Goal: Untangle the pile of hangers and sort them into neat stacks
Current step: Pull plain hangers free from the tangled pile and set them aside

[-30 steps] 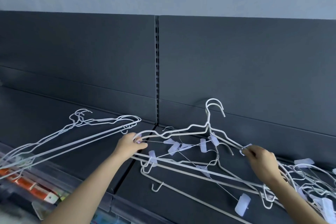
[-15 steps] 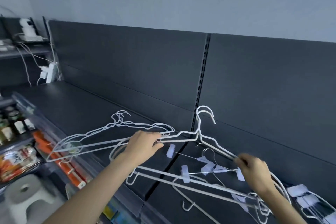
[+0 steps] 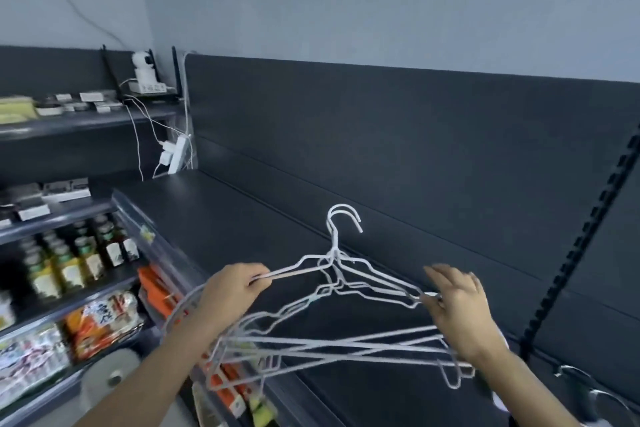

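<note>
Just above the dark shelf [image 3: 214, 218], in the head view, the left hand [image 3: 235, 291] pinches the left shoulder of the white hangers [image 3: 334, 253]. Their hooks stand upright between the two hands. The right hand [image 3: 460, 315] is at their right end, its fingers blurred, so I cannot tell whether it grips. Lower hangers [image 3: 311, 345] lie tilted under both wrists.

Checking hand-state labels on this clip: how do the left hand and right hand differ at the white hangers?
The left hand curls its fingers round the hangers' left shoulder wire; the right hand meets the right shoulder end with fingers more spread. The left hand looks sharp; the right hand is blurred, so its grip is unclear. Both are at the same upright bunch, above the shelf.
</note>
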A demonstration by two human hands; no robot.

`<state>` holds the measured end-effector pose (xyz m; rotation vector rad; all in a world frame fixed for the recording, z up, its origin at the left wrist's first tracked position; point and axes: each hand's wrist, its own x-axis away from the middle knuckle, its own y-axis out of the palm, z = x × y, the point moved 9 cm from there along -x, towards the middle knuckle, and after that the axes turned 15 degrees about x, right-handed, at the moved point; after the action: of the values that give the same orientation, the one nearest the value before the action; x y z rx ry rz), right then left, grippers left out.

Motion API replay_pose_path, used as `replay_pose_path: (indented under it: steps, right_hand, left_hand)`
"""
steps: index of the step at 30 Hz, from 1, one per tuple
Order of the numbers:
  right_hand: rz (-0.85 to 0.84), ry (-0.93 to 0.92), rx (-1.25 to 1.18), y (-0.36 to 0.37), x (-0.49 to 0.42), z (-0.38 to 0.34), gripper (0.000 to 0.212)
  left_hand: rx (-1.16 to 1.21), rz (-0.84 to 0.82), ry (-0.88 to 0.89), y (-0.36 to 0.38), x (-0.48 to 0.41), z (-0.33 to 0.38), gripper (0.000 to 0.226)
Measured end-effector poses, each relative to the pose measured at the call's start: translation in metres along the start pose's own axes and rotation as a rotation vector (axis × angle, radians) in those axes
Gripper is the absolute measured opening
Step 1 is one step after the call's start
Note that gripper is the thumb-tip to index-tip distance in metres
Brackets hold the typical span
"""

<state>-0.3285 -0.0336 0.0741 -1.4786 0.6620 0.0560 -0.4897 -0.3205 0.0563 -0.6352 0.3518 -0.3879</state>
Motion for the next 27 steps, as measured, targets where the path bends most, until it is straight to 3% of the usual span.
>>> replay_pose_path:
  steps: [6,11,13,22,27]
  right_hand:
    - [-0.135,-0.006,-0.156,0.064,-0.059,-0.103,0.042]
    - [-0.243,0.019,-0.218,0.107,-0.08,-0.142,0.04]
    - [-0.277,0.033,-0.215,0.121,-0.086,-0.148,0.038]
    - [-0.324,0.065,-0.205,0.153,-0.108,-0.159,0.03]
    - [-0.305,0.047,-0.216,0.159,-0.118,-0.171,0.032]
  left_hand:
    - [0.028,0.132,-0.179,-0.095,-0.059,-0.132,0.016]
    - [0.058,0.203,-0.332,-0.129,-0.098,-0.212,0.013]
    - [0.045,0.208,-0.383,-0.134,-0.113,-0.233,0.023]
    - [-0.007,0.168,-0.485,-0.116,-0.154,-0.263,0.015]
    - [-0.086,0.18,-0.438,-0.119,-0.159,-0.254,0.031]
